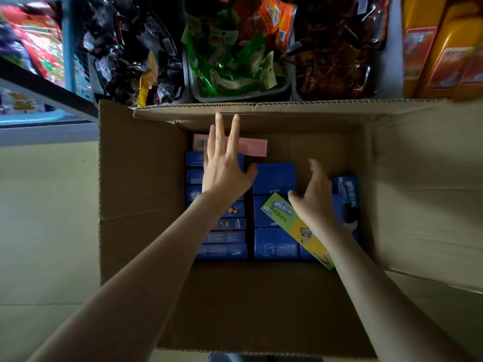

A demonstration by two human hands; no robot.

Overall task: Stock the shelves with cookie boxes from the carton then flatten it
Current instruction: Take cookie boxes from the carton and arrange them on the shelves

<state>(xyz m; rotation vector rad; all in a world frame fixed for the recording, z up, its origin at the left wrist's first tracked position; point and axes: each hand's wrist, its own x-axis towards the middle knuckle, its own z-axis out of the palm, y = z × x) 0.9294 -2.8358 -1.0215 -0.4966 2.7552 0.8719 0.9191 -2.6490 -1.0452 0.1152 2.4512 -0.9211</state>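
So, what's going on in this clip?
A person reaches both hands into an open carton set below shelves of snack packets. The left hand, fingers spread, is over a pink box and a row of blue cookie boxes. The right hand is open at the end of a green and yellow box lying slantwise on top. Nothing is gripped yet.

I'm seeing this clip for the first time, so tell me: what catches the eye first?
An open carton fills the middle, packed with blue boxes, with a green-and-yellow box lying slanted across the right rows and a pink box at the far end. The left hand spreads over the left row while the right hand reaches in beside the green-and-yellow box.
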